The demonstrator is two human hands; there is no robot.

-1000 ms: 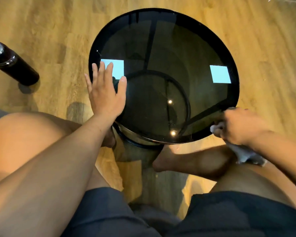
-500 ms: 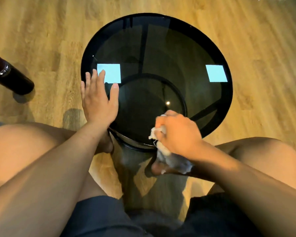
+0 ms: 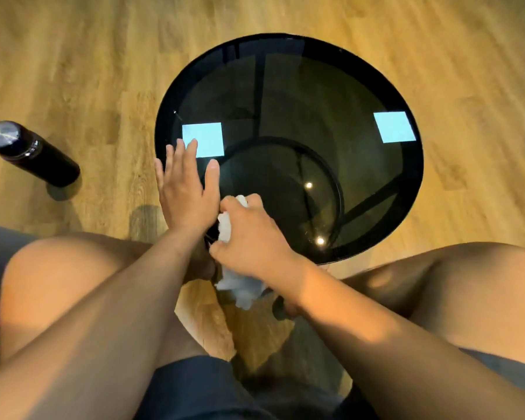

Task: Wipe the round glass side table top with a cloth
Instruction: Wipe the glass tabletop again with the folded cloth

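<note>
Cloth (image 3: 225,230), white and bunched: I am gripping it in my right hand (image 3: 252,237), fingers curled round it, and pressing it on the near left edge of the round glass desk (image 3: 361,95). To wipe well, I am judging that overlapping strokes with even pressure, carried to the rim, would serve best. Left hand (image 3: 186,189): I am laying it flat on the glass with fingers spread, steadying the top and holding nothing. Dark bottle (image 3: 31,154): standing on the floor, well apart.
</note>
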